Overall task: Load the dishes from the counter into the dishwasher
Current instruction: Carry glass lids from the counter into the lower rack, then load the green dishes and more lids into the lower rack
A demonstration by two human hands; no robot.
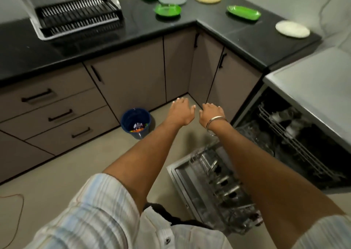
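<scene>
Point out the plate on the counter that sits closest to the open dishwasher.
The white plate, alone at the counter's right end nearest the dishwasher. The green, grey and tan ones lie farther back toward the corner.

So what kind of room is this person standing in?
Almost certainly a home kitchen. A black counter wraps the corner over cabinet drawers, plates lie spread on it beside a dish rack, and a dishwasher stands open at the right with its racks showing.
</scene>
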